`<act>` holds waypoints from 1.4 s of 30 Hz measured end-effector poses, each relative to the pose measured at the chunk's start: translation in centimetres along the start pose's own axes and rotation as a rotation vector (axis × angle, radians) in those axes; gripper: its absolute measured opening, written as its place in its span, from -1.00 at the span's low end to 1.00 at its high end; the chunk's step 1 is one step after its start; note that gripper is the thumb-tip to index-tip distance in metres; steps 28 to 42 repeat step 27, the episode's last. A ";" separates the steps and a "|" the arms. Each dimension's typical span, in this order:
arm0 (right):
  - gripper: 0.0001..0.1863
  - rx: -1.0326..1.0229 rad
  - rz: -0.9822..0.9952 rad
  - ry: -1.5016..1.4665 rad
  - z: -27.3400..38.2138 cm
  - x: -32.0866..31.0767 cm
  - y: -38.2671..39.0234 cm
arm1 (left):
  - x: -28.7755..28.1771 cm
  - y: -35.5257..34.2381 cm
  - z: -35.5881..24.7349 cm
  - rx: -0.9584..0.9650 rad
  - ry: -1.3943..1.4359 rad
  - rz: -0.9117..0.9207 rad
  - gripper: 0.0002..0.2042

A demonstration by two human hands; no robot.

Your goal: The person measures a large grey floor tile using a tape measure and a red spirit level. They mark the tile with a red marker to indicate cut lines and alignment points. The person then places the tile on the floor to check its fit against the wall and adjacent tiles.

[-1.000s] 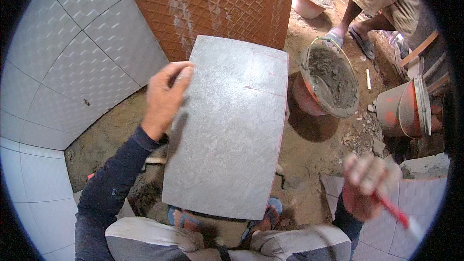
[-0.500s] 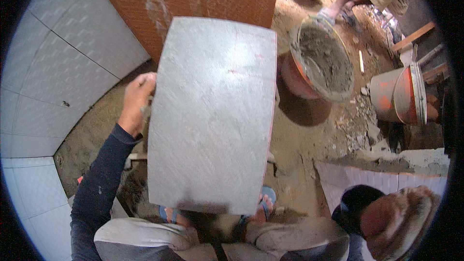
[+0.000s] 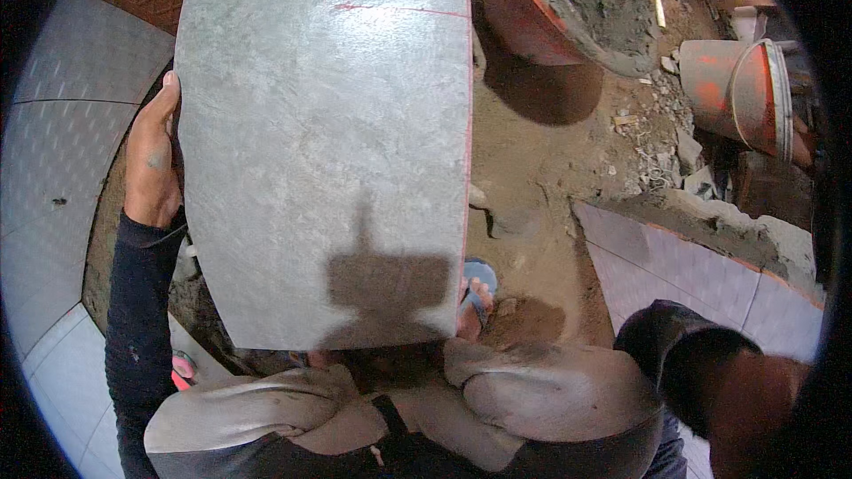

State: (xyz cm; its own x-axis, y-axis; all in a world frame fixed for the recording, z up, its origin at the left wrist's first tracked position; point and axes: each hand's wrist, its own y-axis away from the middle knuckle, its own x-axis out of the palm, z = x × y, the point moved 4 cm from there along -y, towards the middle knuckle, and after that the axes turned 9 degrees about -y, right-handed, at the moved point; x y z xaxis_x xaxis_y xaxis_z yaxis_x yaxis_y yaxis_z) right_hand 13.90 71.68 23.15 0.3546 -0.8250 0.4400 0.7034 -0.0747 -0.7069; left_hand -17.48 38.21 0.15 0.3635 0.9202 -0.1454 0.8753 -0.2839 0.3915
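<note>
A large grey tile (image 3: 328, 151) stands tilted in front of me, above my lap. Red lines are marked near its far end, and a shadow falls across its near part. My left hand (image 3: 153, 160) grips the tile's left edge, its thumb along the rim and its other fingers mostly hidden behind. At the lower right my right hand (image 3: 754, 399) is raised close to the camera, away from the tile. It is dark and blurred, so its fingers cannot be made out.
A reddish basin (image 3: 532, 22) of wet mortar stands beyond the tile's right edge. A mortar-stained bucket (image 3: 714, 89) lies on its side near rubble (image 3: 688, 155). Pale tiles line the left wall (image 3: 62, 160); more tiles (image 3: 674, 253) are at right. My sandalled foot (image 3: 479, 288) is below.
The tile has shifted left and fills more of the view, with my left hand still on its edge. The view has moved, and my right hand has become darker and more blurred.
</note>
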 end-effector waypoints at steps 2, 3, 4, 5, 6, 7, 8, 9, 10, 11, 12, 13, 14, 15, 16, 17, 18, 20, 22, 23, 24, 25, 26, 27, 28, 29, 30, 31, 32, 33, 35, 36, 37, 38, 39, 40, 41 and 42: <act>-0.64 -0.001 -0.261 0.326 -3.6 -3.8 3.4 | -1.0 0.0 0.2 0.079 -0.064 -0.080 -0.46; -0.60 0.012 -0.391 0.510 -5.0 -5.3 4.1 | -0.7 0.0 0.0 0.130 -0.164 -0.139 -0.50; -0.45 0.264 -0.563 0.628 -6.9 -6.7 4.5 | -0.3 0.5 -0.5 0.181 -0.264 -0.196 -0.55; -0.29 0.548 -0.688 0.691 -9.7 -8.3 5.1 | -0.6 1.2 -0.5 0.219 -0.381 -0.270 -0.59; -0.21 0.739 -0.730 0.614 -12.8 -9.5 7.7 | -0.7 1.5 -0.3 0.204 -0.378 -0.262 -0.62; -0.16 0.892 -0.887 0.450 -14.6 -9.9 10.3 | -0.9 1.8 -0.1 0.188 -0.376 -0.256 -0.66; -0.12 1.031 -1.043 0.286 -15.9 -9.5 11.7 | -1.0 1.8 -0.4 0.180 -0.367 -0.242 -0.70; -0.09 1.053 -1.104 0.124 -16.7 -8.9 12.6 | -0.3 1.9 -0.8 0.157 -0.323 -0.257 -0.72; -0.07 1.068 -1.162 -0.041 -17.4 -8.3 13.3 | -0.3 1.4 -0.6 0.123 -0.295 -0.225 -0.72; -0.04 1.072 -1.194 -0.206 -17.8 -7.7 13.3 | -0.4 1.2 -1.1 0.101 -0.260 -0.209 -0.72; -0.03 1.055 -1.217 -0.245 -18.0 -7.3 13.2 | -0.4 1.1 -1.6 0.080 -0.225 -0.193 -0.73; -0.02 1.038 -1.238 -0.284 -18.1 -6.8 13.1 | 0.2 0.8 -1.6 0.107 -0.184 -0.250 -0.74; 0.00 1.023 -1.249 -0.330 -18.1 -6.3 12.4 | -0.3 0.3 -1.3 0.037 -0.134 -0.224 -0.74; 0.03 1.036 -1.226 -0.312 -18.0 -6.0 11.5 | -0.1 0.4 -1.8 0.064 -0.160 -0.276 -0.72; 0.03 1.052 -1.223 -0.314 -17.9 -5.4 11.2 | 0.0 0.9 -2.3 0.090 -0.187 -0.327 -0.71; 0.04 1.058 -1.231 -0.300 -17.5 -4.9 10.8 | 0.3 1.6 -3.6 0.297 -0.318 -0.338 -0.68; 0.05 1.064 -1.240 -0.286 -16.8 -4.2 10.2 | -0.2 2.2 -4.4 0.265 -0.318 -0.370 -0.68; 0.10 1.084 -1.249 -0.378 -14.7 -1.8 8.8 | -1.6 3.7 -7.0 0.201 -0.316 -0.434 -0.68; 0.13 1.119 -1.268 -0.394 -11.6 1.7 7.7 | -2.9 5.9 -10.6 0.169 -0.170 -0.508 -0.72; 0.15 1.152 -1.265 -0.385 -9.7 3.7 6.0 | -3.5 7.2 -13.9 0.153 -0.200 -0.424 -0.70; 0.16 1.168 -1.203 -0.376 -7.4 6.4 3.8 | -4.4 8.5 -17.5 0.145 -0.227 -0.338 -0.66; 0.17 1.171 -1.138 -0.364 -4.7 9.3 1.5 | -4.9 9.6 -20.9 0.115 -0.182 -0.314 -0.64; 0.18 1.273 -0.907 -0.262 -1.9 11.8 -1.8 | -4.9 10.5 -24.3 0.101 -0.141 -0.294 -0.62; 0.19 1.370 -0.656 -0.144 0.6 14.3 -5.5 | -5.5 11.6 -27.6 0.086 -0.090 -0.290 -0.61; 0.19 1.370 -0.656 -0.144 0.6 14.3 -5.5 | -5.5 11.6 -27.6 0.086 -0.090 -0.290 -0.61; 0.19 1.370 -0.656 -0.144 0.6 14.3 -5.5 | -5.5 11.6 -27.6 0.086 -0.090 -0.290 -0.61; 0.19 1.370 -0.656 -0.144 0.6 14.3 -5.5 | -5.5 11.6 -27.6 0.086 -0.090 -0.290 -0.61; 0.19 1.370 -0.656 -0.144 0.6 14.3 -5.5 | -5.5 11.6 -27.6 0.086 -0.090 -0.290 -0.61; 0.19 1.370 -0.656 -0.144 0.6 14.3 -5.5 | -5.5 11.6 -27.6 0.086 -0.090 -0.290 -0.61; 0.19 1.370 -0.656 -0.144 0.6 14.3 -5.5 | -5.5 11.6 -27.6 0.086 -0.090 -0.290 -0.61; 0.19 1.370 -0.656 -0.144 0.6 14.3 -5.5 | -5.5 11.6 -27.6 0.086 -0.090 -0.290 -0.61; 0.19 1.370 -0.656 -0.144 0.6 14.3 -5.5 | -5.5 11.6 -27.6 0.086 -0.090 -0.290 -0.61; 0.19 1.370 -0.656 -0.144 0.6 14.3 -5.5 | -5.5 11.6 -27.6 0.086 -0.090 -0.290 -0.61; 0.19 1.370 -0.656 -0.144 0.6 14.3 -5.5 | -5.5 11.6 -27.6 0.086 -0.090 -0.290 -0.61; 0.19 1.370 -0.656 -0.144 0.6 14.3 -5.5 | -5.5 11.6 -27.6 0.086 -0.090 -0.290 -0.61; 0.19 1.370 -0.656 -0.144 0.6 14.3 -5.5 | -5.5 11.6 -27.6 0.086 -0.090 -0.290 -0.61; 0.19 1.370 -0.656 -0.144 0.6 14.3 -5.5 | -5.5 11.6 -27.6 0.086 -0.090 -0.290 -0.61; 0.19 1.370 -0.656 -0.144 0.6 14.3 -5.5 | -5.5 11.6 -27.6 0.086 -0.090 -0.290 -0.61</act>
